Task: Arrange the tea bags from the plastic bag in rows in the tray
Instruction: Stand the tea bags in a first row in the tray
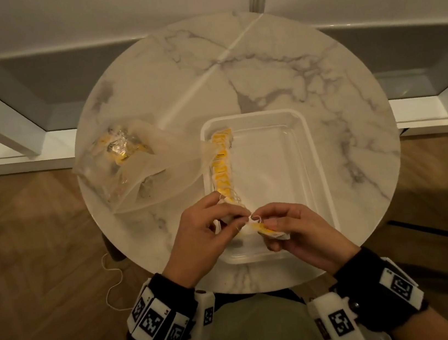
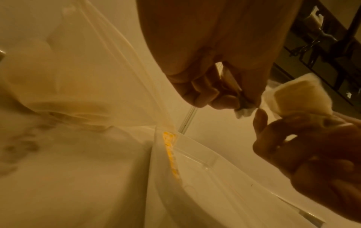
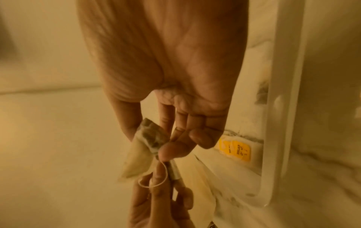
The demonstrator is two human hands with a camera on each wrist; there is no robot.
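A clear plastic tray (image 1: 314,157) sits mid-table with one row of yellow-tagged tea bags (image 1: 224,167) along its left wall. Over its near end my right hand (image 1: 267,222) pinches a tea bag (image 1: 273,231) between thumb and fingers; the right wrist view shows that bag (image 3: 148,138) and its string loop (image 3: 154,182). My left hand (image 1: 235,220) meets it fingertip to fingertip, fingers curled round a second tea bag (image 2: 244,111) and pinching at the string. The crumpled plastic bag (image 1: 130,165) lies left of the tray with more tea bags inside.
The round marble table (image 1: 334,82) has bare top behind and right of the tray. The tray's right part (image 1: 274,168) holds nothing. A white thread (image 1: 112,286) hangs off the table's near-left edge over a wooden floor. White shelving stands behind.
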